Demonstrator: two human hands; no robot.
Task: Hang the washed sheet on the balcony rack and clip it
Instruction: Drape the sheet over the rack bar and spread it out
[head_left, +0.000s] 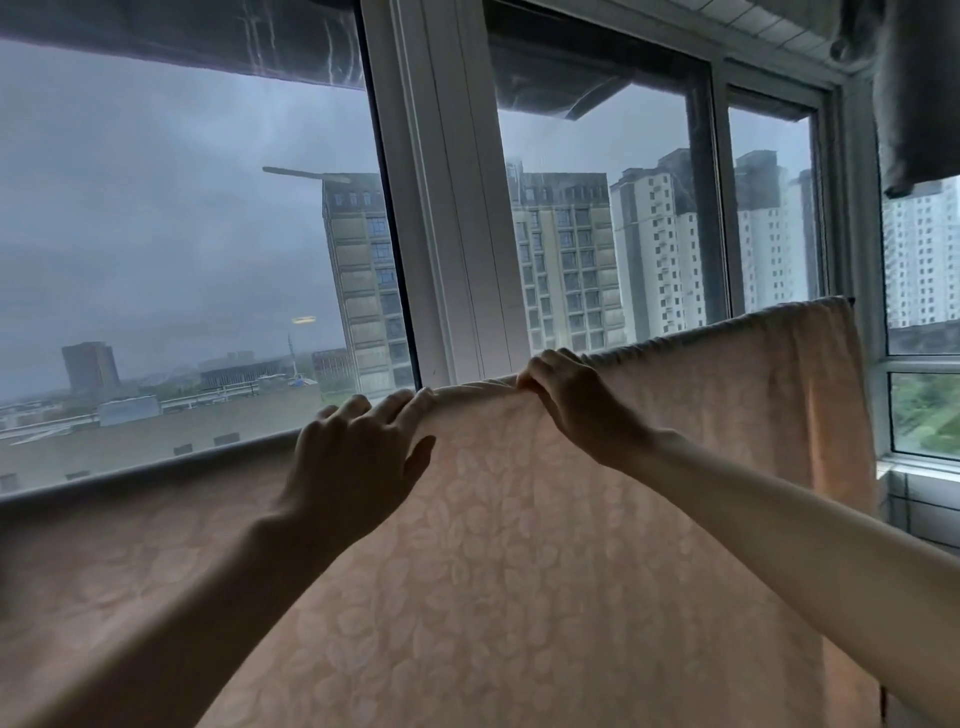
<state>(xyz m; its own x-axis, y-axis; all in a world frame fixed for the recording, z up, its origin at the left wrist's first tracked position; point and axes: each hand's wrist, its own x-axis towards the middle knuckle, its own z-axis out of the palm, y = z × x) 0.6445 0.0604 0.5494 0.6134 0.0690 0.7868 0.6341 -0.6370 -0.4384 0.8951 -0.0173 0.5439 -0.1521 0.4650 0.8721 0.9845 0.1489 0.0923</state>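
Pink leaf-pattern sheet (519, 545) draped over a rail, hidden under its top fold, fills the lower frame below both hands. Right hand (576, 400) grip pinches the top fold, fingers curled shut on cloth. Left hand (358, 452), at 8 o'clock from the right, fingers loosely spread, fingertips resting on the fold. Window frame (447, 208) behind, grey sky, tower blocks at 2 o'clock; grey cloth (914, 93) hangs top right.
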